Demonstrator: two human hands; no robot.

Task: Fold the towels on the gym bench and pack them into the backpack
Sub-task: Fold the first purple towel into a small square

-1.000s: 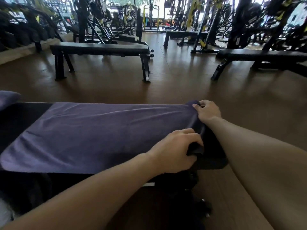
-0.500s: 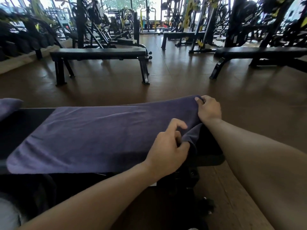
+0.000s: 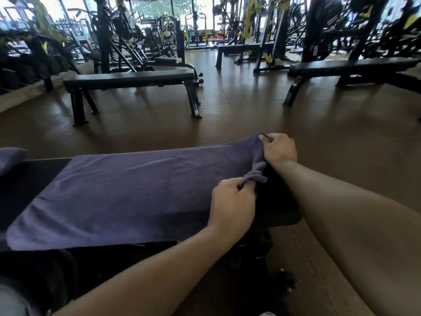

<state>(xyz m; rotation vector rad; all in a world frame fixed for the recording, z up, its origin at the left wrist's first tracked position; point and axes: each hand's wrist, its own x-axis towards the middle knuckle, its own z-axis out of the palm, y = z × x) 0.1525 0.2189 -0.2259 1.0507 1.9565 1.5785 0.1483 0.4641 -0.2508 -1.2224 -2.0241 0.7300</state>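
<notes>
Gym bench [image 3: 41, 179]: black pad, long axis left to right across the view; its right end lies directly beneath both hands.

Towel [image 3: 127, 192]: dark purple, spread flat along the bench pad, long axis matching the bench. Nearly all of the cloth lies to the left of the fingers; only its right short edge is off the pad, raised between the two hands. A second purple towel [image 3: 10, 157] shows partly at the far left, well apart from both hands. Backpack: not identifiable in view.

Left hand [image 3: 232, 201]: at the near right corner of the towel. Fingers curled, thumb and fingers pinching a small bunch of cloth just above the knuckles.

Right hand [image 3: 279, 148]: at the far right corner, beyond the left hand. Fingers curled, thumb on top, pinching that corner, which stands slightly above the pad.

Edge between the hands sags a little, so tension across it is low.

Judgement: step in hand is the first fold. With both right corners gripped and the free length lying leftward, the move should carry the edge left along the long axis toward the far short edge. Neither hand is nearer that edge; both must travel together or the fold will skew.
</notes>
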